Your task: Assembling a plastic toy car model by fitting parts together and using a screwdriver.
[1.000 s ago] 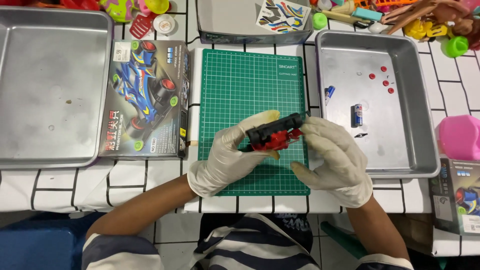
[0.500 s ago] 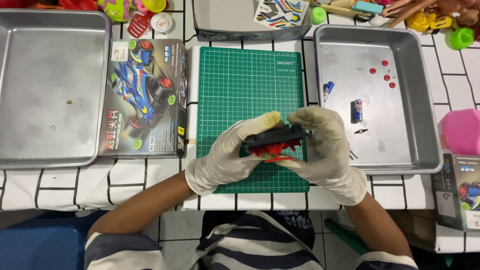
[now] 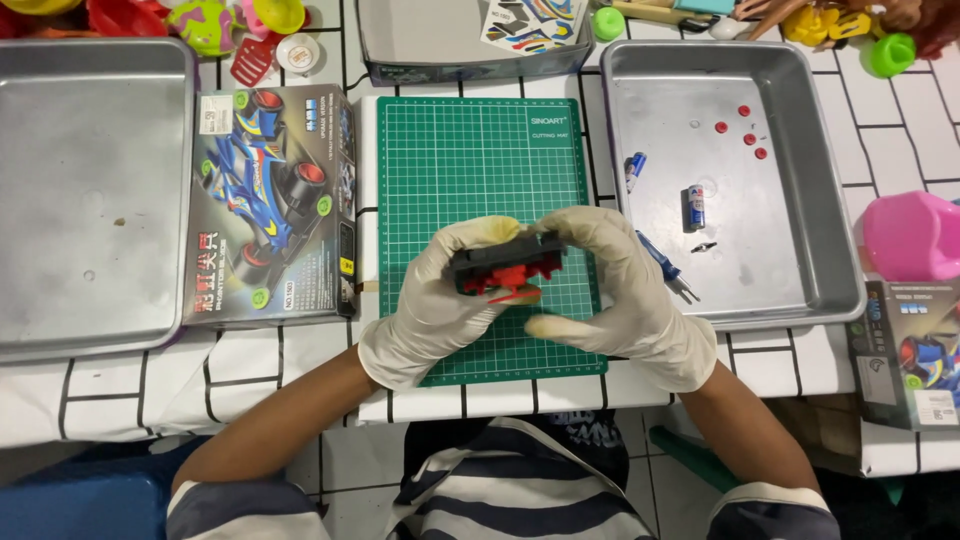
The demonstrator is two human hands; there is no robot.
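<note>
Black-and-red toy car chassis [image 3: 505, 268], half hidden by both gloved hands' clasping fingers [image 3: 470, 240].

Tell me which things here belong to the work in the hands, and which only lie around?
In use: left hand, right hand, black and red toy car part, green cutting mat.

Lying about: left metal tray, toy car box, pink cup, batteries in the right tray.

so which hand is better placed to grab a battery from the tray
Probably right. The right hand is beside the right tray holding the batteries. The left hand, further away, can keep gripping the toy car.
</note>
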